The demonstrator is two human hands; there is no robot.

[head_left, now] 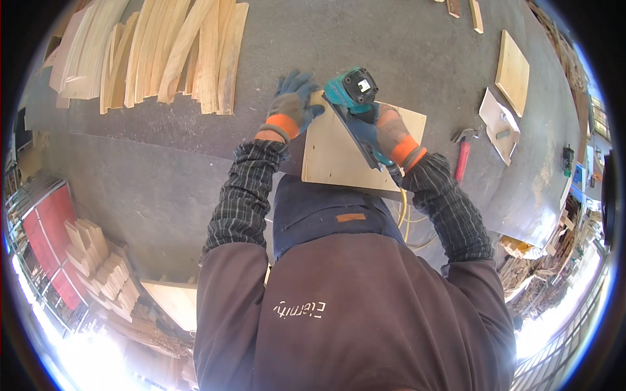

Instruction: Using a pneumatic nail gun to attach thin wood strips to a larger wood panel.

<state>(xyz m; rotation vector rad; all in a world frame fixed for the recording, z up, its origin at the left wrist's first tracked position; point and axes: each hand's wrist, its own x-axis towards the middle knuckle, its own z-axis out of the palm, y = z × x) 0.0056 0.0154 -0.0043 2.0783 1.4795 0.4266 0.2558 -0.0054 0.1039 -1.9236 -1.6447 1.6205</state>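
A pale, flat wooden board lies in front of me near the table's edge. On top of it, slanting across the board, sits a teal power sander with a long dark base. My right hand, in a grey and orange glove, is wrapped round the sander's rear grip. At the board's far left corner is my left hand, in a matching glove, its fingers spread and its thumb against the corner. The sander's body and my right hand cover part of the board's face.
Curved wooden strips lie at the far left of the grey table. To the right are a red-handled hammer, an opened white packet and another board. A yellow cord hangs by my waist. Wood pieces are stacked lower left.
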